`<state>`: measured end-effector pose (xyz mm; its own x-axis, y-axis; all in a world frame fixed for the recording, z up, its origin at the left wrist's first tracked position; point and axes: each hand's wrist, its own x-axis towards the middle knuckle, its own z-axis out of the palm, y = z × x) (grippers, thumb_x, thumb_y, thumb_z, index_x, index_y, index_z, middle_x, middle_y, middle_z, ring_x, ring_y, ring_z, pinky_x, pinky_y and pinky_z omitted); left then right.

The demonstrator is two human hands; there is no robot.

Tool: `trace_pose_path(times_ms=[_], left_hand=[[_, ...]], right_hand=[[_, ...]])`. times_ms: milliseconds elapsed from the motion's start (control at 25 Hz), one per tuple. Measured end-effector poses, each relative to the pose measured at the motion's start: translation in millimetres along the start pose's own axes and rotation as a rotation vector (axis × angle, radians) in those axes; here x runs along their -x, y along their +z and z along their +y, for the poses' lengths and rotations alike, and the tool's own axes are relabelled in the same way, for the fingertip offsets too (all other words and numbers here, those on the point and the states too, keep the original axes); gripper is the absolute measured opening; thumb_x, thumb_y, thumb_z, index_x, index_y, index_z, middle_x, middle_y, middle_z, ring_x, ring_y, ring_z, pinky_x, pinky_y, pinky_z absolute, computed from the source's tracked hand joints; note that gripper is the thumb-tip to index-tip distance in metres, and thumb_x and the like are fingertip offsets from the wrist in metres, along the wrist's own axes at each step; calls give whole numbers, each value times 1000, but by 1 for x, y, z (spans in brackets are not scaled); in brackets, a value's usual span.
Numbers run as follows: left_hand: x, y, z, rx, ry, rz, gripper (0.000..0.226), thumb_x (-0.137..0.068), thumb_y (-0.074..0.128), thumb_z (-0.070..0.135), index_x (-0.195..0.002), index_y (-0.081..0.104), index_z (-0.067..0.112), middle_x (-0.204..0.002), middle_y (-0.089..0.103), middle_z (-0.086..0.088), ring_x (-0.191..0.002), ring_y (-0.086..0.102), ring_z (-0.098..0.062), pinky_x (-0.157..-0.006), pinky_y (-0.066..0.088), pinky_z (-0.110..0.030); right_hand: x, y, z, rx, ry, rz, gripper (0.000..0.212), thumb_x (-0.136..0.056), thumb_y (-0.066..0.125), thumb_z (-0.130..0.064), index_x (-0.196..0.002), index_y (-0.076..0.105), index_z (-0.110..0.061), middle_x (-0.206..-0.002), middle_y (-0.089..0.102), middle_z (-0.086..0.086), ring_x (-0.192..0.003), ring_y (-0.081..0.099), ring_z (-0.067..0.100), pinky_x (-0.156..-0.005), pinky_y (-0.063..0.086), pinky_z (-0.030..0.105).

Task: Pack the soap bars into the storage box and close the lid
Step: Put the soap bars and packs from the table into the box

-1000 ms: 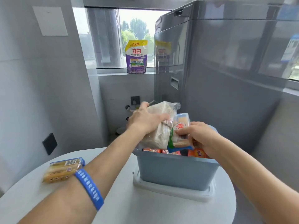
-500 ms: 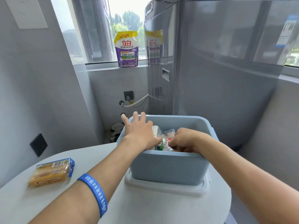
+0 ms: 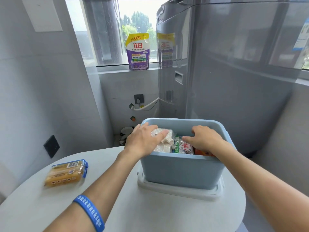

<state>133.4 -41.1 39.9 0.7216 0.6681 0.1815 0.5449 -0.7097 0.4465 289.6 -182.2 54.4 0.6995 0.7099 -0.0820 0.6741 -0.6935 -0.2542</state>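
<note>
A light blue storage box [image 3: 180,171] stands on its white lid [image 3: 177,190] on the round white table. Inside lie a clear pack of pale soap bars [image 3: 164,142], a green-and-white soap pack [image 3: 183,147] and an orange pack [image 3: 201,152]. My left hand [image 3: 143,139] rests flat on the pale pack with fingers spread. My right hand [image 3: 204,139] lies over the packs at the right, fingers bent down onto them. A yellow soap pack with blue ends [image 3: 66,173] lies on the table at the left.
The table's curved edge [image 3: 240,215] runs close behind and right of the box. A grey washing machine [image 3: 225,72] stands right behind it. A purple detergent pouch [image 3: 138,51] stands on the window sill. A grey wall is at the left.
The soap packs held above the box have gone down into it. Both hands have moved apart and now lie flatter on the packs. The view has tilted down.
</note>
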Motion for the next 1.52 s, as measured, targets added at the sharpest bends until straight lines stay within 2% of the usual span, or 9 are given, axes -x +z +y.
trace_pose_path(times_ms=[120, 320, 480, 680, 800, 1000, 1200, 1360, 1520], left_hand=[[26, -4, -28, 382, 81, 135, 49, -94, 47, 55, -132, 58, 25, -135, 55, 7, -125, 48, -15, -90, 39, -28], [69, -25, -119, 210, -95, 328, 57, -97, 49, 44, -148, 40, 20, -154, 41, -4, -141, 33, -18, -114, 26, -38], [89, -54, -190, -93, -285, 411, 71, -95, 49, 43, -155, 18, 22, -161, 25, -9, -146, 21, -25, -117, 14, -51], [121, -52, -263, -196, -425, 160, 77, -95, 47, 42, -156, 5, 22, -163, 15, -11, -148, 15, -26, -117, 17, -45], [128, -46, -283, -34, -403, 30, 76, -89, 54, 25, -155, 17, 19, -160, 27, -5, -144, 23, -25, -114, 26, -39], [123, -57, -284, 313, -461, 164, 54, -74, 52, 7, -122, 60, 30, -124, 63, 4, -112, 55, -19, -88, 45, -25], [118, -79, -249, 485, -183, 251, 35, -83, 66, 42, -119, 63, 41, -123, 59, 12, -110, 56, -7, -92, 44, -24], [101, -101, -161, 678, 166, 269, 50, -80, 68, 54, -127, 52, 51, -118, 62, 15, -101, 64, -8, -79, 52, -17], [65, -88, -50, 627, 302, 430, 44, -85, 60, 58, -125, 56, 41, -121, 60, 11, -111, 56, -8, -87, 49, -20]], right_hand=[[18, -17, -23, -17, -124, 266, 40, -90, 55, -44, -114, 60, -13, -116, 64, 6, -104, 57, 29, -80, 47, 39], [65, 8, -143, -190, -592, 410, 36, -89, 57, -29, -122, 60, -15, -123, 61, 3, -107, 51, 28, -84, 46, 40], [72, 75, -226, -202, -773, 284, 39, -89, 57, -28, -126, 55, -16, -130, 57, 0, -113, 49, 26, -88, 46, 36], [40, 162, -289, -50, -685, -19, 65, -85, 64, -36, -141, 37, -15, -150, 38, 4, -129, 41, 30, -95, 45, 42], [22, 199, -317, 28, -713, -75, 86, -81, 67, -46, -148, 24, -16, -161, 19, 6, -143, 24, 30, -105, 36, 46], [14, 227, -335, 42, -640, 34, 59, -78, 59, -58, -116, 52, -13, -112, 56, 6, -108, 53, 29, -83, 41, 38], [41, 180, -289, -828, -430, -287, 49, -73, 62, -61, -106, 62, -24, -95, 64, 6, -78, 64, 19, -58, 53, 33], [63, 96, -222, -1269, -463, -498, 45, -84, 61, -49, -116, 65, -18, -107, 71, 18, -85, 68, 35, -65, 56, 42], [74, 19, -150, -1504, -371, -464, 47, -85, 56, -59, -111, 75, -23, -112, 75, 9, -99, 72, 29, -74, 60, 41]])
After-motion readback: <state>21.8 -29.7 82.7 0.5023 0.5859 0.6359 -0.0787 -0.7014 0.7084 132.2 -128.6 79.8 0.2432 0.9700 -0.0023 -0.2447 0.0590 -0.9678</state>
